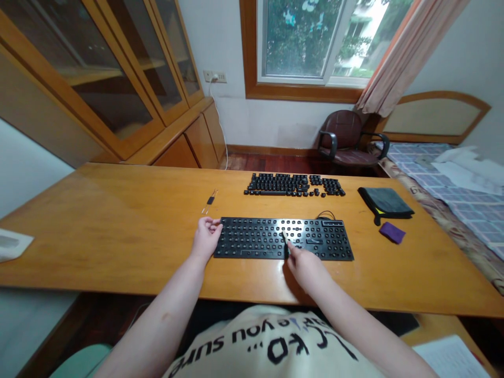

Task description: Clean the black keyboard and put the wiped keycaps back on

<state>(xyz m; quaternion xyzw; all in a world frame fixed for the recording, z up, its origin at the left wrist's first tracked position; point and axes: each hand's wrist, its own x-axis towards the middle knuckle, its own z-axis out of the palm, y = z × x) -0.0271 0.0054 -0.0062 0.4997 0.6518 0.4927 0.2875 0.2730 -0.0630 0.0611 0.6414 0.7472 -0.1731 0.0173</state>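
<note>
A black keyboard base [252,239] with its keycaps off lies flat on the wooden desk. My left hand [207,239] pinches its left end, thumb and fingers on the edge. In my right hand [306,265] is a small brush-like tool [285,244] with a dark handle and a pale tip; the fist hides part of it. Its tip is over the switches right of the middle. Behind the base, the loose black keycaps [275,185] are laid out in keyboard order. A small black keycap puller with wire ends [210,200] rests to the left.
On the desk's right side lie a folded dark grey cloth [386,201] and a purple cloth [392,232]. A cable [326,214] loops behind the base. A white packet [13,244] sits at the far left. Beyond the desk stands a chair [346,134].
</note>
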